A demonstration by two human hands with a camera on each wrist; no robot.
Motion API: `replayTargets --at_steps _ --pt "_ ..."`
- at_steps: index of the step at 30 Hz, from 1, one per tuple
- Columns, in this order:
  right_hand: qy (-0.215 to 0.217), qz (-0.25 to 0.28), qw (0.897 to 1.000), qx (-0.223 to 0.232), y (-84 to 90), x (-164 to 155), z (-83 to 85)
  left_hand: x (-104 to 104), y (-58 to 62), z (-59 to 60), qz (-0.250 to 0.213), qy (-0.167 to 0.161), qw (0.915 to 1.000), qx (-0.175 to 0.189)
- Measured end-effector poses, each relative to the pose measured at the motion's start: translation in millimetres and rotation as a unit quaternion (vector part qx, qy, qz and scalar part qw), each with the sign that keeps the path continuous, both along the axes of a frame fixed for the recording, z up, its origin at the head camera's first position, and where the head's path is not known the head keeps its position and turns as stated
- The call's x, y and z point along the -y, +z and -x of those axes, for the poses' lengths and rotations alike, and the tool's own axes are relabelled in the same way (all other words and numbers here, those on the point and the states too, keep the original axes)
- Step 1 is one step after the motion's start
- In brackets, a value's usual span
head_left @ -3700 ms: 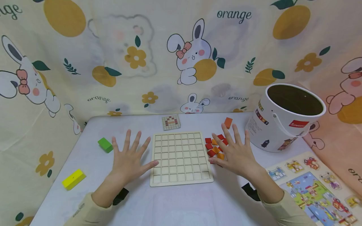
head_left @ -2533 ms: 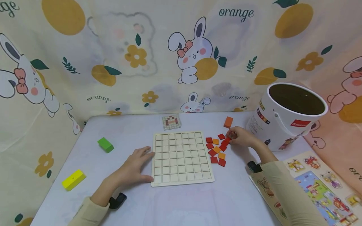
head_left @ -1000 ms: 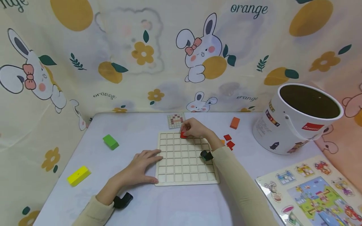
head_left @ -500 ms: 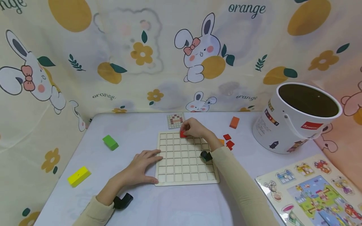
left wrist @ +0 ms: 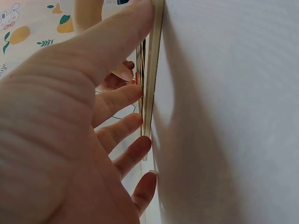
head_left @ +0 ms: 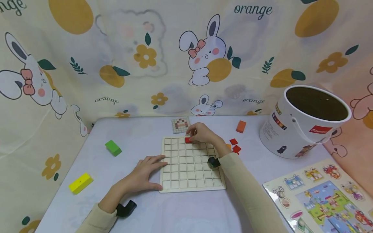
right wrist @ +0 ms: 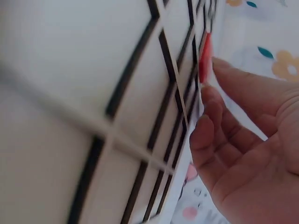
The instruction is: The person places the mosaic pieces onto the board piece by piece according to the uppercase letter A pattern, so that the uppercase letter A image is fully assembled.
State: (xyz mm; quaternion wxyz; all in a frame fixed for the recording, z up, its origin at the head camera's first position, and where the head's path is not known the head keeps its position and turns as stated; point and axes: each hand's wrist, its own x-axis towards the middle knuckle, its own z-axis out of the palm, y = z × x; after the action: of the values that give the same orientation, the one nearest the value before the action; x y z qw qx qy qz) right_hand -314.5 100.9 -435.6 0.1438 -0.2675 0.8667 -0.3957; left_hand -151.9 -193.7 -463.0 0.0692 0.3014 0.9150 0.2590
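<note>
White table (head_left: 140,136) backed by bunny-print cloth (head_left: 116,64).

Pale matt wooden grid board (head_left: 190,165), glossy red tile (head_left: 188,139), printed cloth backdrop (head_left: 116,64).

- The grid board (head_left: 190,165) lies at the middle of the bench (head_left: 140,136), in front of the person.
- The left hand (head_left: 142,176) rests on the bench, fingers touching the board's left edge.
- The right hand (head_left: 201,133) reaches over the board's far edge, on a tile (head_left: 188,140) in the far row.
- A pattern card (head_left: 180,125) lies just behind the board.
- Loose tiles (head_left: 234,145) lie right of the board, a small block (head_left: 241,126) behind them.
- The bucket (head_left: 306,121) stands far right; a picture puzzle (head_left: 323,194) lies in front of it.
- Two blocks (head_left: 113,148) (head_left: 80,183) lie well left of the board.
</note>
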Motion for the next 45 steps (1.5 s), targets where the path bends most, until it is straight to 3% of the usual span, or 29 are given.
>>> replayTargets --at_steps 6,12,18,34,40,42,45 --pt "-0.026 0.04 0.999 0.023 5.4 -60 1.1 -2 -0.5 -0.3 -0.006 -0.003 1.0 -0.002" --pt "-0.073 -0.006 0.994 0.076 7.0 -132 -3.0 1 -1.7 -1.7 -0.002 0.002 1.0 -0.002" --pt "-0.068 -0.013 0.995 0.077 5.2 -159 -12.6 3 -2.5 -4.1 -0.006 0.005 0.9999 -0.007" --pt "-0.075 -0.023 0.997 0.025 -2.2 -156 -18.8 0 -0.7 -0.5 -0.005 0.0 1.0 -0.005" --pt "-0.116 0.002 0.993 0.011 6.1 -115 -15.6 1 -1.4 0.6 -0.003 0.0 1.0 -0.006" --pt "-0.102 0.019 0.995 0.007 7.2 -94 -13.1 0 -1.4 0.5 -0.004 -0.001 1.0 -0.006" --pt "-0.043 0.054 0.998 0.012 5.6 -59 -10.8 0 -1.3 0.1 -0.005 -0.003 1.0 -0.003"
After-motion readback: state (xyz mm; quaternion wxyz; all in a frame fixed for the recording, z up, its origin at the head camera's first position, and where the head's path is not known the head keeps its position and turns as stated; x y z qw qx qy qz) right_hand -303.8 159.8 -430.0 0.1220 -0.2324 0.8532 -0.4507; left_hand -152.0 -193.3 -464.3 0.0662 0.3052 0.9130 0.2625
